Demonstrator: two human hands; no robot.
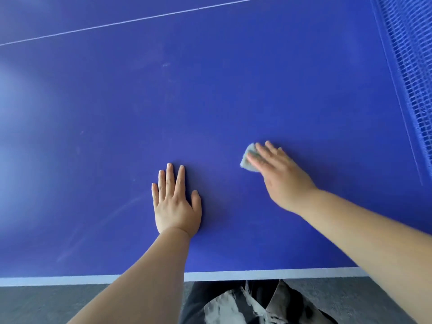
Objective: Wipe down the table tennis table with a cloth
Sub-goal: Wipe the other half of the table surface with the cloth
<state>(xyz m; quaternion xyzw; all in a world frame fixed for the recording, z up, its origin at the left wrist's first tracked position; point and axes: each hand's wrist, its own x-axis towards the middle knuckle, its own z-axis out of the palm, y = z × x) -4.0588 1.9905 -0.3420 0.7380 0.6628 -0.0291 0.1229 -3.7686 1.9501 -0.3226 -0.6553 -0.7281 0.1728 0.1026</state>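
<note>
The blue table tennis table [210, 94] fills most of the view. My right hand [278, 174] lies flat with straight fingers on a small pale grey-green cloth [248, 157], pressing it against the surface; only the cloth's left part shows beyond my fingers. My left hand [176, 202] rests palm down on the table with fingers spread, holding nothing, a hand's width to the left of the cloth and nearer to me.
The blue net [413, 73] runs along the right side. A thin white centre line [131, 21] crosses the far part of the table. A white edge stripe [257, 274] marks the near side, with grey floor [46, 305] below. Faint streaks show left of my left hand.
</note>
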